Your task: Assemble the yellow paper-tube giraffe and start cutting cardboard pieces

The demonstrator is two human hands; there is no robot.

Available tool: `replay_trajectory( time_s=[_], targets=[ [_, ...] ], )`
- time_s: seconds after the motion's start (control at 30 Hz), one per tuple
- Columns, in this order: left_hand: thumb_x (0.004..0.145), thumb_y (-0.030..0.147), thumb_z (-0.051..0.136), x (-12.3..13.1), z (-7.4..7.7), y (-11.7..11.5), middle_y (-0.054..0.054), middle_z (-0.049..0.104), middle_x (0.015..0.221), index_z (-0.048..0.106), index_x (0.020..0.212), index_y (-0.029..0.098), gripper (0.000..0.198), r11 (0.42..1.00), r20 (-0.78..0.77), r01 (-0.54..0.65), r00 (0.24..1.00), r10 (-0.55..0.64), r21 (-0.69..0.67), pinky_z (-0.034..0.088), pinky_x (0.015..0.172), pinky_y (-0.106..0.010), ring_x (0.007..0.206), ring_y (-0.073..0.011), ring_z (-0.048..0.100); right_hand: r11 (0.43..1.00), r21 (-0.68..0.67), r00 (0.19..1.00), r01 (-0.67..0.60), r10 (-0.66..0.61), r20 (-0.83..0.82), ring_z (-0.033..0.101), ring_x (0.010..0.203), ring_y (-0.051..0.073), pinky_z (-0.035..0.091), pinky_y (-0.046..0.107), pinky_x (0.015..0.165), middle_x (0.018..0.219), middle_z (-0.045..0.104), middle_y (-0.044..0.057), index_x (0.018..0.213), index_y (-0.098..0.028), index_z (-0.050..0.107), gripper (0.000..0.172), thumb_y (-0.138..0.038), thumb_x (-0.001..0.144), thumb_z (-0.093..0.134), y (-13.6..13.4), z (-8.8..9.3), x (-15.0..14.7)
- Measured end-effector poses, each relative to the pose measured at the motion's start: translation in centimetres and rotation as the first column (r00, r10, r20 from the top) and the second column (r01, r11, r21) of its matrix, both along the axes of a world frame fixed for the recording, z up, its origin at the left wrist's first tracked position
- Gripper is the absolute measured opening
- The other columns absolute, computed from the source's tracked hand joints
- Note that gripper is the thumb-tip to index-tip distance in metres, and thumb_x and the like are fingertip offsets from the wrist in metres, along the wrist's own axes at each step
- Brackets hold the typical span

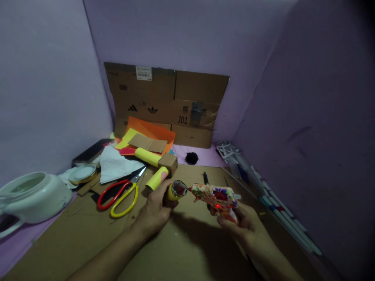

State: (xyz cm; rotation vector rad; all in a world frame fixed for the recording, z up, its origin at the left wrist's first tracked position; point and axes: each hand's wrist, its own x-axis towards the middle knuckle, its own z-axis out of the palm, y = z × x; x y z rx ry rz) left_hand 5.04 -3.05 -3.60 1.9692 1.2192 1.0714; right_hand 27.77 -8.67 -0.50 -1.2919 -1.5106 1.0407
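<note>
A short yellow paper-covered tube is gripped by my left hand, its open end turned to the right and showing a crumpled pale and red inside. My right hand is wrapped around a floral-patterned hot glue gun with a small red light lit on its side. The nozzle points left, at the rim of the tube; whether it touches cannot be made out. A clear glue stick pokes from its back end. Behind the gun lies a black pen-like object, partly hidden.
Left of my hands lie scissors with red and yellow handles, a yellow tube, another tube against a cardboard block, and white cloth. A white pot stands far left. Cardboard leans behind; rods line the right wall.
</note>
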Motion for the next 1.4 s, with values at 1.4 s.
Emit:
replay_trajectory(
  time_s=[1.4],
  targets=[
    [0.072, 0.013, 0.053, -0.06, 0.20, 0.15, -0.007, 0.054, 0.126, 0.051, 0.117, 0.021, 0.045, 1.000, 0.012, -0.024, 1.000, 0.025, -0.005, 0.031, 0.105, -0.043, 0.126, -0.0241, 0.040, 0.999, 0.032, 0.999, 0.008, -0.010, 0.033, 0.055, 0.066, 0.018, 0.042, 0.026, 0.057, 0.068, 0.061, 0.003, 0.074, -0.018, 0.062, 0.014, -0.030, 0.068, 0.059, -0.08, -0.04, -0.09]
  ],
)
